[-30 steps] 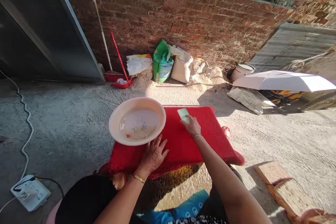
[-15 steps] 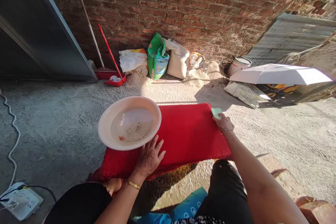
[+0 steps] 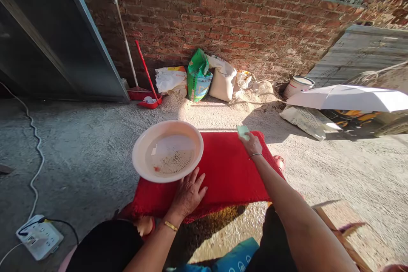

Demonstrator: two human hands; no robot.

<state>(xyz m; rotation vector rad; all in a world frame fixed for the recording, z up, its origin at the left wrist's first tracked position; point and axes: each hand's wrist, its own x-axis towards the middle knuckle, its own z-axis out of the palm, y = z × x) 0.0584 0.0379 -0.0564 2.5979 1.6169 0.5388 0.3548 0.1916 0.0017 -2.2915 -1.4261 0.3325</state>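
Observation:
My left hand (image 3: 190, 193) lies flat with its fingers spread on a red cloth-covered bench (image 3: 223, 170), close to the near rim of a wide pale basin (image 3: 139, 165). Clear water fills part of the basin, with dark specks and a small reddish bit at the bottom. My right hand (image 3: 253, 143) is closed round a pale green rectangular block (image 3: 242, 131) at the far edge of the red cloth. The block's exact kind cannot be made out.
Sacks (image 3: 200, 78) lean on the brick wall (image 3: 223, 17), beside a red dustpan (image 3: 150, 103). A white umbrella (image 3: 347, 97) lies at right. A power strip (image 3: 40, 238) with its cable is on the ground at left. The ground under the bench is wet.
My right hand has moved the green block leftward along the far edge, from the cloth's right corner. My left hand stays beside the basin. The whole view has shifted slightly.

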